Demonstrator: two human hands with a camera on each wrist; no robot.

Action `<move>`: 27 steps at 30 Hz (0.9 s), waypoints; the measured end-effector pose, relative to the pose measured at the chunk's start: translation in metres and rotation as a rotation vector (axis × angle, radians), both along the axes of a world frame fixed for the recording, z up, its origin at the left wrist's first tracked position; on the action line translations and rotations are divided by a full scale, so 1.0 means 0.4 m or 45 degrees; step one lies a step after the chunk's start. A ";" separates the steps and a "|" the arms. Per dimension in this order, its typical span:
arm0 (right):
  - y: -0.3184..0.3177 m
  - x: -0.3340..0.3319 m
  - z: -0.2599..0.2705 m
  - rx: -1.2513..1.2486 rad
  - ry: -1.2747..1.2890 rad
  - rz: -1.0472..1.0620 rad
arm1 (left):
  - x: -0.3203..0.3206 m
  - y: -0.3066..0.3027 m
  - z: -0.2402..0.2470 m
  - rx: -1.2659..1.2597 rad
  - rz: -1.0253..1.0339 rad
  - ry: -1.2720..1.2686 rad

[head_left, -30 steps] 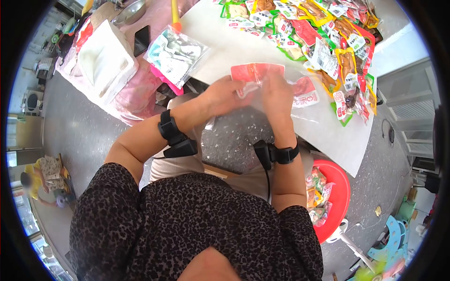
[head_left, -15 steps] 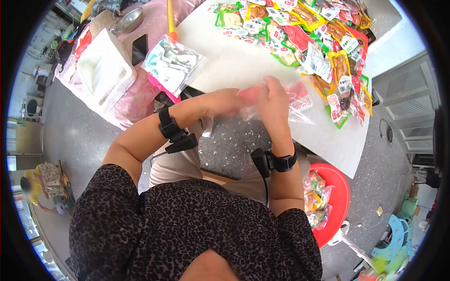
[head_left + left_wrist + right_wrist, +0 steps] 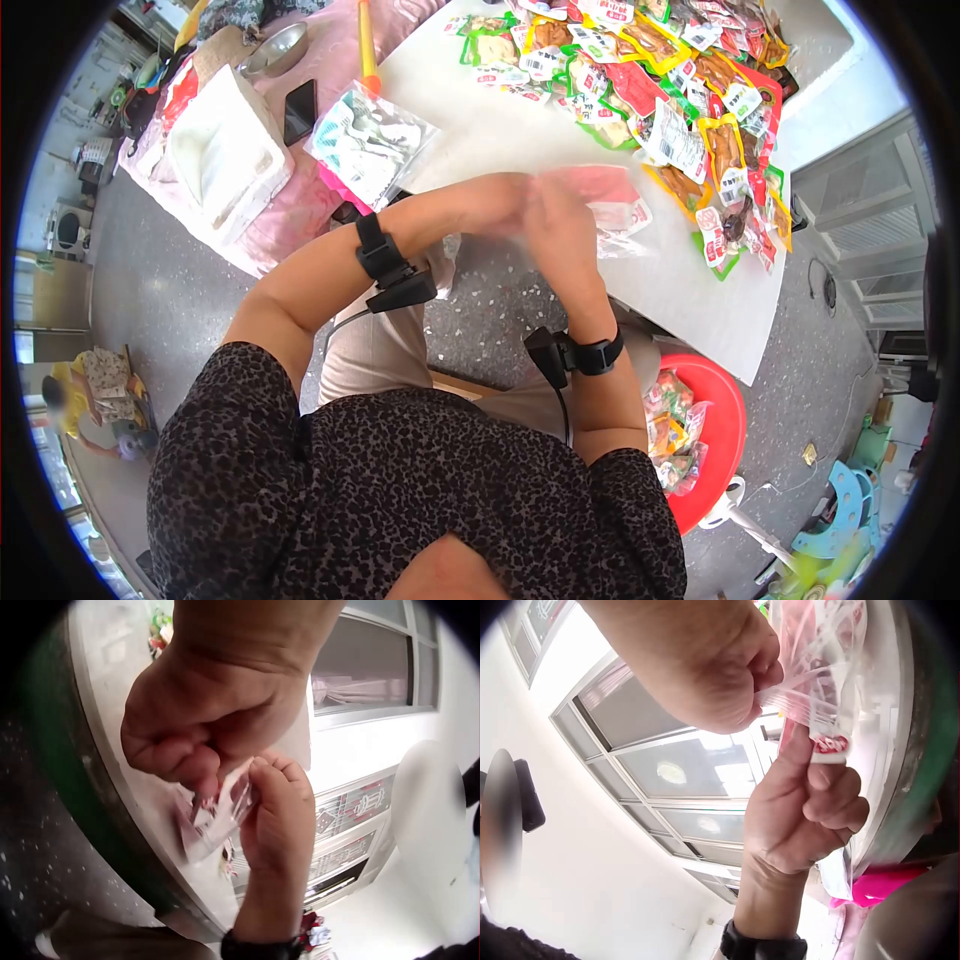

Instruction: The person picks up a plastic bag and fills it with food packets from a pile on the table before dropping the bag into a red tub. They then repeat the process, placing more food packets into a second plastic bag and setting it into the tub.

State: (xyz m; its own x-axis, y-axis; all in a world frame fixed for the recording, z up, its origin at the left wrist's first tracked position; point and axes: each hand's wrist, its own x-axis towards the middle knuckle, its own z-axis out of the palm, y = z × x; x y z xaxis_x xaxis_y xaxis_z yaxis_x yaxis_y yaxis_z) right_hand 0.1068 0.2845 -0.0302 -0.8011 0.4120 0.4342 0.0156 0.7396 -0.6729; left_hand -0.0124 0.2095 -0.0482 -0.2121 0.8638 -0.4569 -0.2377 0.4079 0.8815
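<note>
Both hands are close together over the near edge of the white table. The left hand (image 3: 500, 204) (image 3: 210, 720) (image 3: 802, 799) pinches a white, red-printed corner (image 3: 829, 744) of a packet between thumb and fingers. A clear plastic bag (image 3: 836, 656) (image 3: 206, 836) surrounds the pinched area; its stretched edge is held in the curled fingers of the right hand (image 3: 712, 667) (image 3: 279, 802) (image 3: 565, 235). In the head view, a pink-red packet (image 3: 605, 188) in clear plastic extends right of the hands, over the table. The fingertips are blurred there.
Many colourful food packets (image 3: 655, 120) cover the far right of the table (image 3: 730, 315). A red basin (image 3: 725, 420) with packets stands on the floor at right. At left are a white foam box (image 3: 225, 145), phone (image 3: 300, 110), bagged item (image 3: 370, 140) and metal bowl (image 3: 280, 48).
The red packet, earlier held up between the hands, now shows to their right within clear plastic. The left hand has moved right, against the right hand, which has shifted slightly left.
</note>
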 end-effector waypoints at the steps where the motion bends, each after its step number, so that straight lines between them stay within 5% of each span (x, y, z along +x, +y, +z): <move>1: -0.001 -0.001 -0.002 -0.025 -0.017 0.008 | 0.005 0.017 -0.014 0.081 0.074 0.061; 5: 0.017 -0.003 -0.003 -0.023 0.186 -0.080 | 0.034 0.021 0.024 0.170 0.271 -0.269; 11: 0.023 0.000 -0.047 -0.187 0.322 -0.064 | 0.051 0.005 0.037 0.087 -0.136 0.725; 14: 0.019 0.011 -0.043 -0.287 0.318 -0.062 | 0.016 -0.001 0.094 0.112 -0.499 0.919; 17: 0.024 0.013 -0.058 -0.226 0.329 -0.063 | -0.040 -0.003 0.143 -0.010 -0.644 0.646; 22: 0.026 0.002 -0.084 -0.144 0.311 -0.037 | -0.154 0.094 0.157 0.216 -0.399 1.186; 27: 0.025 -0.007 -0.111 -0.011 0.348 -0.031 | -0.164 0.280 0.155 0.510 -0.194 2.136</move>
